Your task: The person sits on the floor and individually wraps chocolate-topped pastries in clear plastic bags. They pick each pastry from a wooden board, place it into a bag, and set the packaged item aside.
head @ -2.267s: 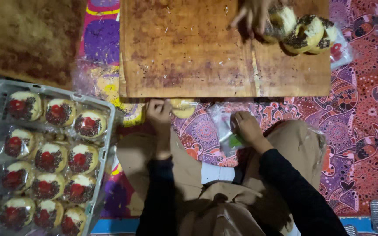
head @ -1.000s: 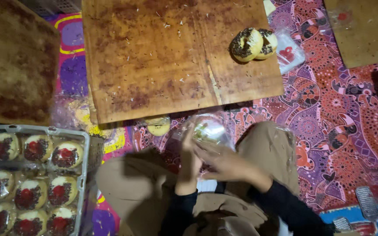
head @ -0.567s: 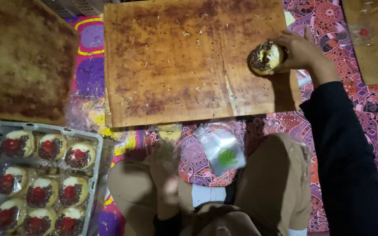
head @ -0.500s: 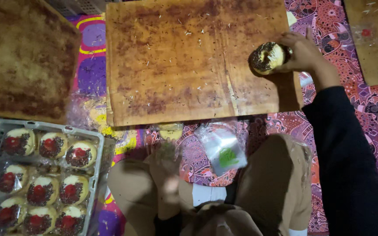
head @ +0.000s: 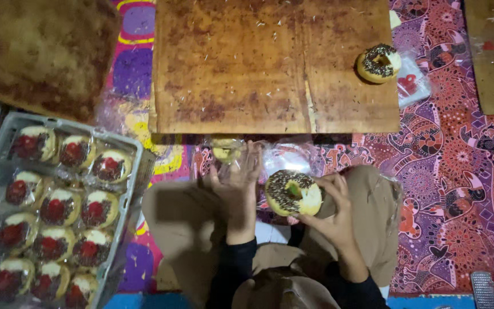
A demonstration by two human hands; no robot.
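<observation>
I am cupping a round chocolate-sprinkled doughnut (head: pixel 293 191) in my right hand (head: pixel 330 214) | my left hand (head: pixel 236 183) is pinching a clear plastic bag (head: pixel 284 157) just beside it | bagging step, I judge; mouth needs spreading | second sprinkled doughnut (head: pixel 378 63) is waiting on the wooden board (head: pixel 258 68) beyond | grey tray of wrapped doughnuts (head: pixel 118 140) is sitting further left.

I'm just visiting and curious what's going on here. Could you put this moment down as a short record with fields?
Right hand: right hand holds a chocolate-sprinkled doughnut over the lap
Left hand: left hand grips a clear plastic bag beside the doughnut
Board: wooden board lies ahead, with a second doughnut near its right edge
Crate: grey crate at the person's left, filled with wrapped doughnuts topped in red
Floor: patterned mat underneath
</observation>
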